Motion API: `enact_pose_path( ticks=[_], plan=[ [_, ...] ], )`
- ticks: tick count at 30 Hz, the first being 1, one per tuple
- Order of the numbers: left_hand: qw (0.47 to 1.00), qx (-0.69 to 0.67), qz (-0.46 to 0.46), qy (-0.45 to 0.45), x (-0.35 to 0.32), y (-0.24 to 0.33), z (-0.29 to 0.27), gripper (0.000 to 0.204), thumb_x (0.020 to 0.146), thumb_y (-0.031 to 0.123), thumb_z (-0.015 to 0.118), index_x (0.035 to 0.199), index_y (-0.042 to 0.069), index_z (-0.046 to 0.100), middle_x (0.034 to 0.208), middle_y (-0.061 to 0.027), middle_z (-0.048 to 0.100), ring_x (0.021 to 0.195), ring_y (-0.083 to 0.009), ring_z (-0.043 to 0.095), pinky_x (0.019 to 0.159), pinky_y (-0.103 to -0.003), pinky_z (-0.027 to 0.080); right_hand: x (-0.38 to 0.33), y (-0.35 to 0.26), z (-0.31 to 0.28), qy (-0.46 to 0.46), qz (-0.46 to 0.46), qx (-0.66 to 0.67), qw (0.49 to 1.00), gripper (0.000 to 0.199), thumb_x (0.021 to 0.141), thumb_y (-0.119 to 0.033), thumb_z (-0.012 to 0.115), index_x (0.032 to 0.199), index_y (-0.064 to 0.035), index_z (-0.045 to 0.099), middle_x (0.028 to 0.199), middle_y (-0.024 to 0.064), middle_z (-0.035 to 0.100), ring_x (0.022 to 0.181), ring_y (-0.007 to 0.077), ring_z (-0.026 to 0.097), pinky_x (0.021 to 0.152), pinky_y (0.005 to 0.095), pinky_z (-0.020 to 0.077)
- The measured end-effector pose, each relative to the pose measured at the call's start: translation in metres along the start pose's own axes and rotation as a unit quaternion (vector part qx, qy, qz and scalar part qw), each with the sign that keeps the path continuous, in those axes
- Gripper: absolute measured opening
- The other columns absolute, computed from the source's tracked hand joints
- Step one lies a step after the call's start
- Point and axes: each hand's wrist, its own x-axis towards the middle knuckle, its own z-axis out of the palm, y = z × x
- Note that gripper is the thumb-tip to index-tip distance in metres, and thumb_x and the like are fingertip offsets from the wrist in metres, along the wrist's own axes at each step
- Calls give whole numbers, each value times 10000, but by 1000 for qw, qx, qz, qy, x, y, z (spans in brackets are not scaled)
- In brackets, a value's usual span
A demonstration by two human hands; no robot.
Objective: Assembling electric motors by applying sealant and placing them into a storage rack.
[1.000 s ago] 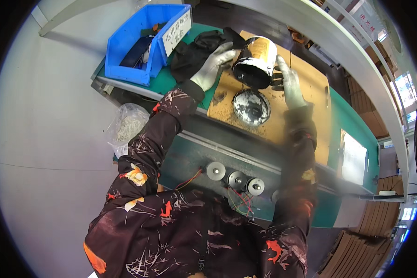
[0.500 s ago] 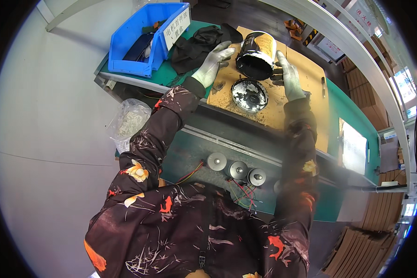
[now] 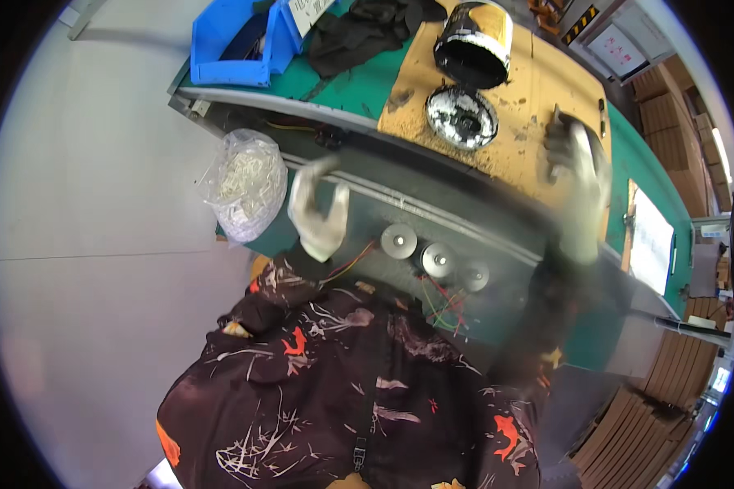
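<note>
The counter [image 3: 349, 94] has a green top that curves across the view, with a tan board [image 3: 523, 134] lying on it, smudged and speckled with dark grit. On the board a black-smeared tub [image 3: 469, 69] turns its dark mouth toward the person, and a round black-and-silver lid-like piece [image 3: 462, 116] lies just beside it. A blue bin [image 3: 232, 72] stands at the left end, next to a black cloth [image 3: 359, 37]; a white sheet [image 3: 652, 232] lies toward the right.

On a lower green surface [image 3: 497, 322], nearer the person, three round metal parts [image 3: 398, 241] sit close together, coloured wires [image 3: 444, 314] beside them.

The gloved left hand [image 3: 316, 226] is between these parts and a clear plastic bag [image 3: 249, 187] of pale pieces; its grip is well parted, thumb away from curled fingers, nothing inside. The right hand [image 3: 581, 163] is over the board's right side, too blurred to tell its grip or any contents.

Pale grey floor [image 3: 98, 326] spreads at left; stacked cardboard [image 3: 628, 440] fills the right.
</note>
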Motion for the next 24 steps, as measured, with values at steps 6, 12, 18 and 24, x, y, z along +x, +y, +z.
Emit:
enact_pose_path(
  ticks=[6, 12, 18, 24],
  plan=[
    [911, 116, -211, -335, -159, -86, -15, 870, 683, 191, 839, 1422, -2, 422, 1318, -196, 548, 1208, -330, 548, 1059, -396, 425, -138, 20, 3, -211, 92, 12, 973, 331, 965, -284, 555, 984, 29, 663, 857, 69, 673, 768, 132, 613, 715, 280, 488],
    [868, 174, -198, -420, -161, -82, 30, 981, 623, 297, 865, 1449, 80, 382, 1404, -186, 458, 1304, -383, 445, 1087, -452, 394, -253, 154, 72, -303, 231, -25, 924, 323, 932, -298, 657, 881, 20, 667, 697, 85, 646, 646, 132, 593, 611, 319, 465],
    [897, 125, -169, -389, -185, -103, 59, 1014, 589, 354, 877, 1447, 142, 381, 1333, -176, 502, 1249, -382, 488, 1045, -460, 430, -215, 121, 42, -186, 179, -27, 966, 249, 915, -224, 687, 993, 12, 695, 769, 114, 697, 704, 143, 641, 666, 315, 511],
    [832, 253, -283, -405, -254, -160, 60, 682, 755, 255, 734, 1326, -1, 463, 1211, -261, 589, 1143, -406, 579, 975, -454, 481, -59, 101, -11, 285, -203, -280, 894, 355, 778, -156, 792, 1055, 24, 662, 934, 157, 677, 836, 285, 663, 782, 362, 531]
  ],
)
